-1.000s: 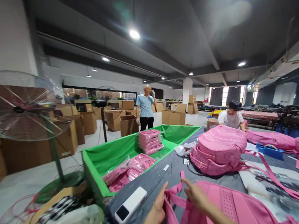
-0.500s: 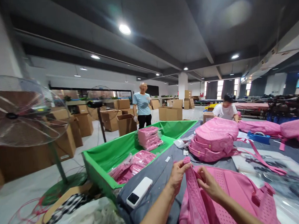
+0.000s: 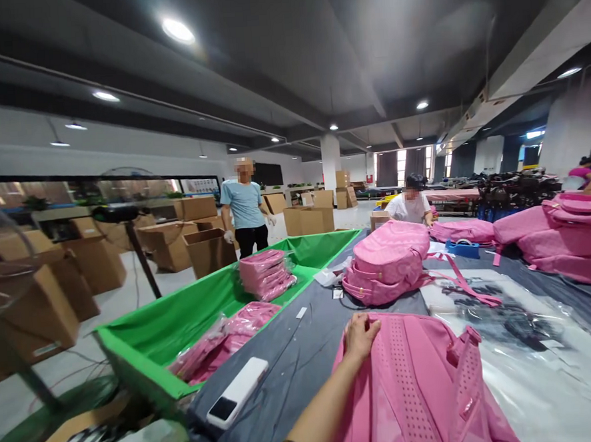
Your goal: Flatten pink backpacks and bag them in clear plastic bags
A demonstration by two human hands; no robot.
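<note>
Gripping the near pink backpack (image 3: pixel 429 366) by its far-left edge on the grey table (image 3: pixel 295 374), the left hand (image 3: pixel 360 337) seemed best used steadying it firmly without creasing the fabric, the right hand out of sight.

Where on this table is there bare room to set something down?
Mainly the grey cover between the white device and the left forearm. A narrower strip separates the near backpack from the backpack just beyond it. The right side is crowded with clear plastic and piled pink backpacks.
</note>
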